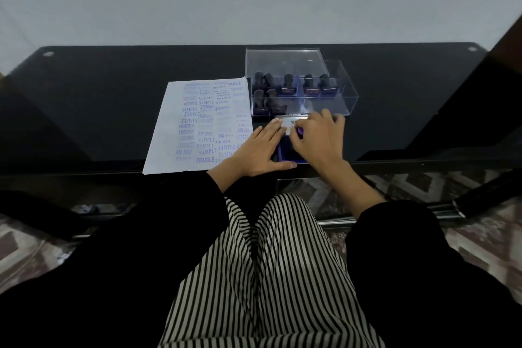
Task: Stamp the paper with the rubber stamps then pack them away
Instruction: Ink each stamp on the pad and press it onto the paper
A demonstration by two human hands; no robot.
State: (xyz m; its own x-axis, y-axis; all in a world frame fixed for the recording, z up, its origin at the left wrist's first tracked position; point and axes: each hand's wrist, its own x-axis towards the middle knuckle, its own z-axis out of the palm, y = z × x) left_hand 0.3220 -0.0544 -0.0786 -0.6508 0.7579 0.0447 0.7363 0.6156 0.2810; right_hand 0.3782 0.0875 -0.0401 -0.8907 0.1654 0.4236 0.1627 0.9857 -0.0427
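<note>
Paper (197, 127) lay flat on the black desk (99, 107), left of centre, its near edge at the desk's front edge. The sheet was covered in purple impressions: SAMPLE, FRAGILE, AIR MAIL legible, others too faint to read.

Clear box (348, 93) stood just right of the paper's far corner, with a clear lid (282, 61) behind it. Rubber stamps (288, 82) stood upright inside, dark handles up; seven counted, grouped at the left and back. The front right section held none.

Blue ink pad (285, 152) sat just in front of the box, near the desk's front edge, with its pale pad lid (288, 123) at the far side.

Left hand (254, 150): palm down, fingers straight, fingertips touching the pad lid's left end, thumb along the pad's near edge. It gripped nothing.

Right hand (319, 138): over the pad, fingers curled down onto the pad lid and holding it. The contact points were partly hidden by the knuckles.
</note>
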